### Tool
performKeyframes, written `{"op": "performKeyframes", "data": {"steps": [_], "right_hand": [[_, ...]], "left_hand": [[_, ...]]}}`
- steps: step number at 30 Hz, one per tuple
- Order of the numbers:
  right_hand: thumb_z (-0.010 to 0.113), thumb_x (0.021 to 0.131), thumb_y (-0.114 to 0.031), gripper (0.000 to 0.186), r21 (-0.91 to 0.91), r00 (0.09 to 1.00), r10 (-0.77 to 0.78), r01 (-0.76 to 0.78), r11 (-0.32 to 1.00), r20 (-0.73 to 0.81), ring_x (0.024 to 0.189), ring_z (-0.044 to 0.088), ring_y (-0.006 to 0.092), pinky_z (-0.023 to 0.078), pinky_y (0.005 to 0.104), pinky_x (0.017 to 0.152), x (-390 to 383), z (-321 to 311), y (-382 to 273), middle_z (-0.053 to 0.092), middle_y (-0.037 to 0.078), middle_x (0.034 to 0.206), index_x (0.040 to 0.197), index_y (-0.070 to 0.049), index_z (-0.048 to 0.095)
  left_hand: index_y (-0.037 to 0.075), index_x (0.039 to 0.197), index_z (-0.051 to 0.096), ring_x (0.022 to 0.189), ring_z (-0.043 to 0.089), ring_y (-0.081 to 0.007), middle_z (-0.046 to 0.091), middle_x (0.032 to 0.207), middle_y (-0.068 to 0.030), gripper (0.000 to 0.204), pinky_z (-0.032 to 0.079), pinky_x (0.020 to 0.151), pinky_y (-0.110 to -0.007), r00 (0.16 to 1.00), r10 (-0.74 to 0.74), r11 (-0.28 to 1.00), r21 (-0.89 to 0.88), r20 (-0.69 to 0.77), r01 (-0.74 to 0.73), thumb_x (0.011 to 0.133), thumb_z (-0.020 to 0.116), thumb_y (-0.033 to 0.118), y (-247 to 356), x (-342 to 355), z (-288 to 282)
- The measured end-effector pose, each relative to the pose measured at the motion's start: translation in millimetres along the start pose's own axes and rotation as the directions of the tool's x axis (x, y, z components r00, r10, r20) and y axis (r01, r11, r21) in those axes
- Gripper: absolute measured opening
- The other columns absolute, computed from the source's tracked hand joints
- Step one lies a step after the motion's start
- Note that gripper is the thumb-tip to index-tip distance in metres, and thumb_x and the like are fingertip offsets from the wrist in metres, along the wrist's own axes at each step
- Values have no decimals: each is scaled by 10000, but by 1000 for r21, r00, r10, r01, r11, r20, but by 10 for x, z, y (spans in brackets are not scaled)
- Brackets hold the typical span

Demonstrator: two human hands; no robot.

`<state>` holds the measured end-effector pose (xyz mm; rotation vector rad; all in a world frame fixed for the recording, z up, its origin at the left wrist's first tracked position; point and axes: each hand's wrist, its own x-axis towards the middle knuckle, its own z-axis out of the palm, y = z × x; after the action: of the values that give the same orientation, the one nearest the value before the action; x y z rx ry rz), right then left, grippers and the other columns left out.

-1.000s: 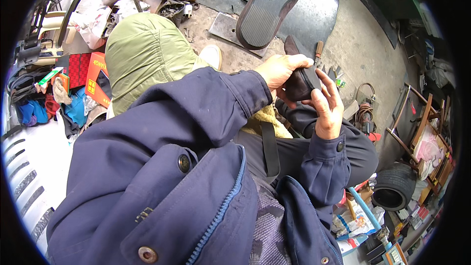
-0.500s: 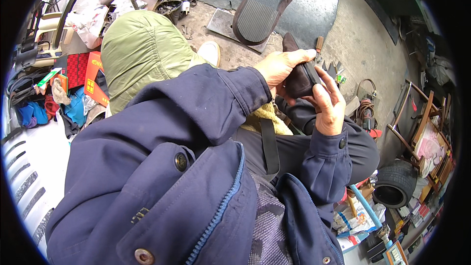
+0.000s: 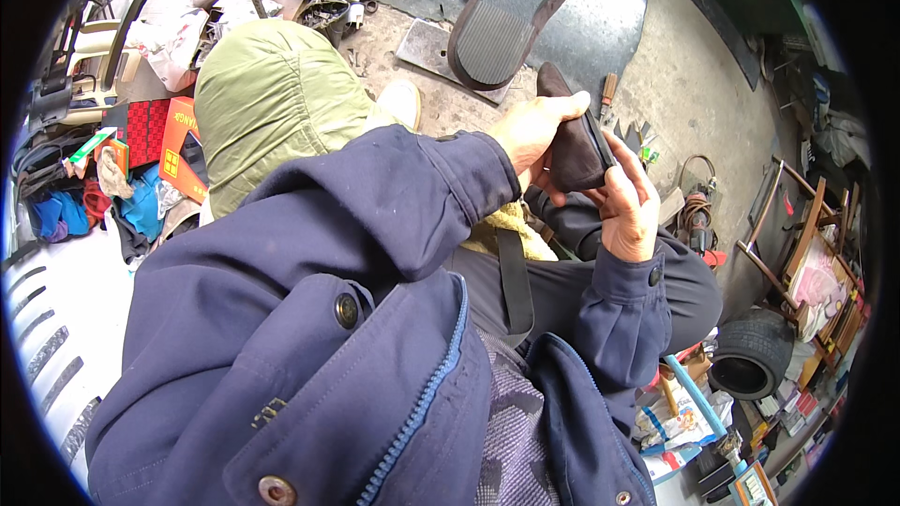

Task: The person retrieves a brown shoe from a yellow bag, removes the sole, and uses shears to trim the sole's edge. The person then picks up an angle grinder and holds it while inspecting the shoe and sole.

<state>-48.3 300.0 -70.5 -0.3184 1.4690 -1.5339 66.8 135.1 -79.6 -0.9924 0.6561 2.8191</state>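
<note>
Left hand [image 3: 532, 131] grips the dark brown shoe [image 3: 574, 157], right hand [image 3: 633, 201] pinches its black sole [image 3: 596, 138], all aloft off the metal plate [image 3: 433, 45]'s near right corner; even thumb pressure should keep those edges aligned!

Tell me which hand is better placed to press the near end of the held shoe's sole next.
Likely the right hand: its fingers and thumb are at the near end of the dark sole. The left hand grips the brown shoe from the left, thumb farther forward.
</note>
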Motion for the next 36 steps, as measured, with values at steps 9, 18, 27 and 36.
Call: {"op": "performKeyframes", "data": {"steps": [9,18,27,36], "right_hand": [[728,886,-142,691,9,998,-39,39,999,57,1174,626,240,473,351,1034,-26,-8,-51,614,191,1317,1480,73,448],[746,880,-169,743,76,995,-33,26,997,96,1168,637,251,485,359,1026,-16,1,-59,609,206,1329,1495,83,415],[755,878,-169,721,54,998,-12,8,998,67,1130,650,226,501,340,993,-23,-28,-57,631,186,1286,1485,68,447],[780,870,-279,846,-78,992,-27,37,996,126,1212,642,274,510,407,1044,3,-100,-58,576,187,1391,1529,50,366]], "left_hand": [[67,1145,618,701,721,-229,720,916,-96,416,529,427,-387,998,40,996,75,45,-43,1000,544,449,38,-48,1],[78,1099,648,660,702,-208,711,876,-79,407,513,425,-356,996,67,995,73,53,-71,992,570,463,29,-58,1],[77,1096,651,650,696,-202,705,872,-71,405,509,423,-355,996,55,995,76,69,-60,997,564,460,32,-48,-5],[78,1106,644,661,701,-200,711,885,-72,403,507,420,-356,996,60,994,92,71,-67,994,575,459,44,-57,-11]]}}
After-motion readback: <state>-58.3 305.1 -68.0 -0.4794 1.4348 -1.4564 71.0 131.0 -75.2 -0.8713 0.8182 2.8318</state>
